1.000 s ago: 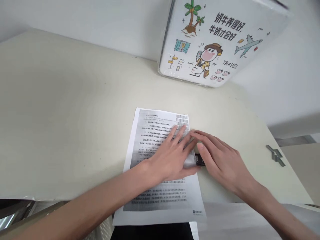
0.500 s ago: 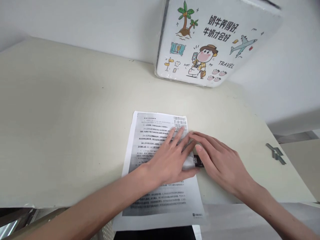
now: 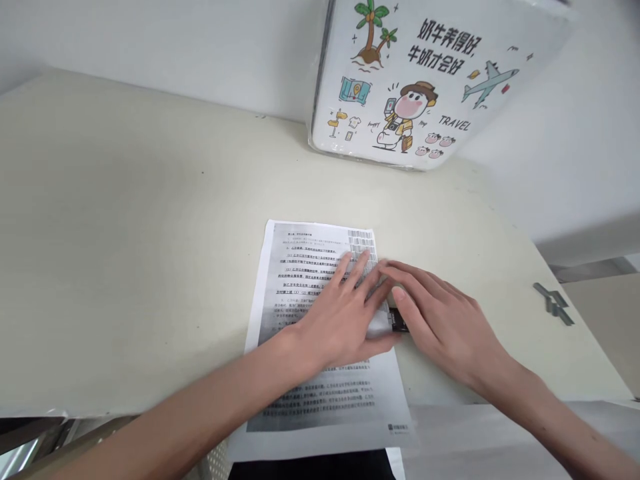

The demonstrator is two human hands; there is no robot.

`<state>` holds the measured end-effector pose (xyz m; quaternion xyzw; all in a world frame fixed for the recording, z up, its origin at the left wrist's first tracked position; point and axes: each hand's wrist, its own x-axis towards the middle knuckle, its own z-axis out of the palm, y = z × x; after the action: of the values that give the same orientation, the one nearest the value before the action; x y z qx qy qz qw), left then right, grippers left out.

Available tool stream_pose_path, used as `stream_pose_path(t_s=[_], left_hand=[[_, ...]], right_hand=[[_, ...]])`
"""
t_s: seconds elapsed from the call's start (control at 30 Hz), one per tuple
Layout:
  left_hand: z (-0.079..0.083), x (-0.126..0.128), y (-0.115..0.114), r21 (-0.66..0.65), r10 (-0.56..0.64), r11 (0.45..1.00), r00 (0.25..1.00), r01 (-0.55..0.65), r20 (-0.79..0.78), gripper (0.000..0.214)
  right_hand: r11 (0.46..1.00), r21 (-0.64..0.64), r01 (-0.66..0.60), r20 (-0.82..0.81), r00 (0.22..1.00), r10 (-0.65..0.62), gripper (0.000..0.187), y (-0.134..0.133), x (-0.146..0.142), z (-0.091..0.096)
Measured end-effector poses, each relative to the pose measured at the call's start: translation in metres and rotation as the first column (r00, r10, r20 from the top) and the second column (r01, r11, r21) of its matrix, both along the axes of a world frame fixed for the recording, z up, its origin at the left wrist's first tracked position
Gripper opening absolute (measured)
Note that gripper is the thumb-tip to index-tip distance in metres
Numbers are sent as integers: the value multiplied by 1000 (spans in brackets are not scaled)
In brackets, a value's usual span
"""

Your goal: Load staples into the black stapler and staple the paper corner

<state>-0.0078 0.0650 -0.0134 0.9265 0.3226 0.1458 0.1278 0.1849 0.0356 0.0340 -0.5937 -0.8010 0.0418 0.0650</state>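
A printed sheet of paper [image 3: 305,280] with dense text lies on the pale table [image 3: 125,253], its near end hanging over the table's front edge. My left hand [image 3: 345,313] lies flat on the sheet's right side, fingers stretched out and slightly apart. My right hand [image 3: 440,320] rests beside it at the sheet's right edge, fingers extended, fingertips touching those of the left hand. A small black object [image 3: 397,321] shows between the two hands at the paper's edge; I cannot make out what it is. The paper bulges up slightly there.
A white box [image 3: 420,80] printed with a cartoon traveller, a palm tree, a plane and the word TRAVEL stands at the back against the wall. Small grey metal strips [image 3: 553,303] lie near the table's right edge. More paper [image 3: 450,433] lies at the near right.
Both hands and the sheet stay in place. Only the camera view has shifted slightly.
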Motion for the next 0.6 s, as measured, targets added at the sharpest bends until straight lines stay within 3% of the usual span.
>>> stream_pose_path(t_s=[0.33, 0.6], left_hand=[[6, -1, 0, -13, -11, 1000, 999, 11, -37, 75], [1, -2, 2, 33, -13, 999, 999, 15, -34, 74]], right_hand=[[990, 126, -67, 138, 989, 49, 45, 0, -12, -7], [986, 139, -90, 190, 980, 62, 47, 2, -18, -14]])
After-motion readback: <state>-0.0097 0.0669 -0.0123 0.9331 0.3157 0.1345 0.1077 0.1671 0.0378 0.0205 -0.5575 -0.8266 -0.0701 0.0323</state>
